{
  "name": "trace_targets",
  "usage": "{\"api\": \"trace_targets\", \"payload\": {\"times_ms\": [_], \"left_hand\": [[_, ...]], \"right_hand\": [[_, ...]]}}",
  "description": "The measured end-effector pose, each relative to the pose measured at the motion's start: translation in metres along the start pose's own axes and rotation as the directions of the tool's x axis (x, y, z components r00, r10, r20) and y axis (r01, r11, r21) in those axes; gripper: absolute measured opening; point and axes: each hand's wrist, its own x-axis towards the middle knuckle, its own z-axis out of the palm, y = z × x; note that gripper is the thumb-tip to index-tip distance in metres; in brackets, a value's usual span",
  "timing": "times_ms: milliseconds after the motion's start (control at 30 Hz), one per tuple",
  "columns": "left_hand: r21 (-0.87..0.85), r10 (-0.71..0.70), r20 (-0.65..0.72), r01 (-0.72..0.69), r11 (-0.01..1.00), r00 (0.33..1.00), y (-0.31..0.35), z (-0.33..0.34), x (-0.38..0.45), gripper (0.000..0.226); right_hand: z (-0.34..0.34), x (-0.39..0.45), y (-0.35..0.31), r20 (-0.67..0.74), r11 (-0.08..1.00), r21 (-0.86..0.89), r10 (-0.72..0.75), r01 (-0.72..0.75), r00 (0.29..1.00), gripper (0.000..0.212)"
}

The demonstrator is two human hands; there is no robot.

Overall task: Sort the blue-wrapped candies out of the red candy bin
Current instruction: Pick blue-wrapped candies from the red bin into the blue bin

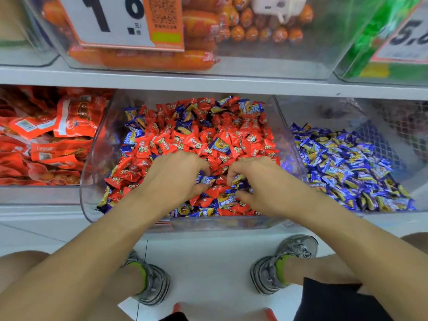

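- Blue-wrapped candies (pixel 221 144) lie scattered through a heap of red-wrapped candies (pixel 162 144) in the red candy bin (pixel 92 158), a clear plastic tub in the middle of a low shop shelf. Most of the blue strays sit along the front edge and at the back of the heap.
- The left hand (pixel 176 177) is palm down on the heap near its front, fingers curled, with a blue candy (pixel 206 180) pinched at the fingertips.
- The right hand (pixel 257 181) is just beside it, fingers curled round several blue wrappers (pixel 240 184) gathered against the palm.
- Both bare forearms reach down into the tub from the bottom of the view.
- The step in hand looks like picking: collecting blue pieces from the front centre of the heap. Much sorting seems left, since many blue pieces are still mixed in.
- The next move probably calls for lifting the gathered candies clear without dragging red ones along, then carrying them right to the neighbouring clear bin (pixel 393 126), which holds blue candies (pixel 347 167) only.
- To the left is a tub of red snack packets (pixel 46 135).
- On the shelf above are orange sausages (pixel 199 26) behind a price card (pixel 111 19), and a green box (pixel 370 38).
- Below, the person's grey trainers (pixel 152 281) stand on a pale floor.
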Motion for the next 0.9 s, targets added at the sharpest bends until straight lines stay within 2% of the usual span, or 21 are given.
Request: {"api": "trace_targets", "payload": {"times_ms": [100,200,267,367,467,567,633,700,800,900], "left_hand": [[-0.116,-0.030,-0.015,0.029,0.993,0.999,-0.003,0.002,-0.004,0.016],[-0.434,-0.127,-0.018,0.106,0.895,0.992,-0.002,-0.008,-0.013,0.019],[-0.636,-0.194,-0.016,0.139,0.759,0.981,0.005,-0.022,-0.019,0.019],[-0.871,-0.247,0.077,0.186,0.456,0.966,0.022,-0.036,-0.020,0.021],[-0.944,-0.209,0.181,0.229,0.235,0.961,0.055,-0.043,-0.011,0.024],[-0.967,-0.197,0.232,0.248,0.063,0.953,0.097,-0.049,0.007,0.022],[-0.968,-0.194,0.239,0.249,0.027,0.951,0.122,-0.047,0.022,0.019],[-0.965,-0.207,0.249,0.261,0.032,0.946,0.140,-0.042,0.039,0.017],[-0.957,-0.237,0.221,0.257,0.134,0.946,0.158,-0.035,0.058,0.023],[-0.942,-0.292,0.169,0.241,0.234,0.942,0.160,-0.031,0.061,0.019]], "right_hand": [[-0.007,-0.004,0.004,-0.013,0.993,0.108,0.040,-0.039,0.999,0.021],[-0.016,-0.007,0.008,-0.155,0.946,0.317,0.123,-0.068,0.980,0.020],[-0.024,-0.011,0.008,-0.262,0.877,0.478,0.202,-0.055,0.944,0.017],[-0.031,-0.019,0.004,-0.335,0.682,0.730,0.307,0.040,0.891,0.013],[-0.031,-0.028,0.003,-0.376,0.478,0.862,0.384,0.167,0.843,0.014],[-0.031,-0.042,0.015,-0.410,0.414,0.885,0.472,0.214,0.781,0.013],[-0.036,-0.054,0.030,-0.439,0.435,0.874,0.515,0.217,0.736,0.012],[-0.041,-0.067,0.048,-0.426,0.431,0.882,0.556,0.190,0.714,0.012],[-0.046,-0.078,0.071,-0.340,0.371,0.919,0.569,0.136,0.749,0.015],[-0.046,-0.070,0.081,-0.286,0.413,0.909,0.534,0.050,0.796,0.017]]}}
